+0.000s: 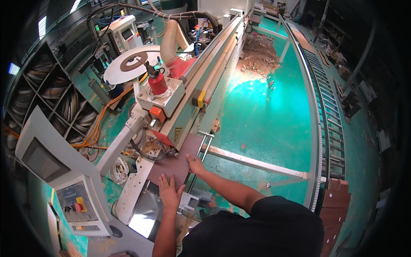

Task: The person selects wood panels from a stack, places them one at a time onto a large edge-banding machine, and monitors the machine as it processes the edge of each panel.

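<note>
A brown board (pixel 180 150) lies on the bed of a large edge-banding machine (pixel 156 105), partly beneath its red guard and a curved hose. My left hand (pixel 170 190) rests on the board's near part with fingers spread and stretched out. My right hand (pixel 195 165) grips the board's right edge, its fingers partly hidden. Just right of the board is a metal rail frame (pixel 205 143).
A control panel (pixel 77 205) with screen stands left; behind are a white reel disc (pixel 120 68), hoses and a rack (pixel 55 85). A long roller conveyor (pixel 334 141) runs right, with stacked boards (pixel 334 205). A white crossbar (pixel 257 160) spans the green floor, where debris (pixel 259 53) lies farther back.
</note>
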The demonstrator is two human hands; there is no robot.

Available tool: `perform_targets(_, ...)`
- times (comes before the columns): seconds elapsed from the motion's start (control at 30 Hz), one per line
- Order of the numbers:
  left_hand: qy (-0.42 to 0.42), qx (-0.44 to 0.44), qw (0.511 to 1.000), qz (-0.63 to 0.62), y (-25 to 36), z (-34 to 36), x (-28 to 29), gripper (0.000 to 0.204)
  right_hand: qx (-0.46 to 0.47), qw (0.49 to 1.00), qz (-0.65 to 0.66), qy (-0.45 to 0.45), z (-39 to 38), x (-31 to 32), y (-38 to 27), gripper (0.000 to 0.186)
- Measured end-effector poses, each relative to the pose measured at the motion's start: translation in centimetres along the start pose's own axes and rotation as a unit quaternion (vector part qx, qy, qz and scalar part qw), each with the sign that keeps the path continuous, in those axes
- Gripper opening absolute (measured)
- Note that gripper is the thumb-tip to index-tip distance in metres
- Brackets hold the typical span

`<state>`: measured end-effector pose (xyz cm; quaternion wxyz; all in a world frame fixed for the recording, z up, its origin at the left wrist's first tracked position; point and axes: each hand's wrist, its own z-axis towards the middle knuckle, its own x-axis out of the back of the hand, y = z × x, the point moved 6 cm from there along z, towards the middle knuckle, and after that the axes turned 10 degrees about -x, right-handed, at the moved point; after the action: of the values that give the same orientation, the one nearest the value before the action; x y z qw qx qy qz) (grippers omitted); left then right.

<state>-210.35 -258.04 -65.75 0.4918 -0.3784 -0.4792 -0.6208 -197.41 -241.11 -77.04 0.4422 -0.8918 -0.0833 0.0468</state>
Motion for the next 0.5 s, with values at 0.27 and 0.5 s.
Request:
perform_targets(0.27, 0.099, 0.083, 0.982, -0.137, 1.1, -10.5, 7.2, 0.050, -0.044, 0.986, -0.077, -0.140, -6.7, -5.4, 7.0, 0.075)
perform_targets(0.5, 0.251, 0.313, 0.916, -0.010, -3.1, -34.8, 13.9, 0.040, -0.039, 0.891, -0.286, -0.351, -18.3, -11.7, 15.0, 0.050)
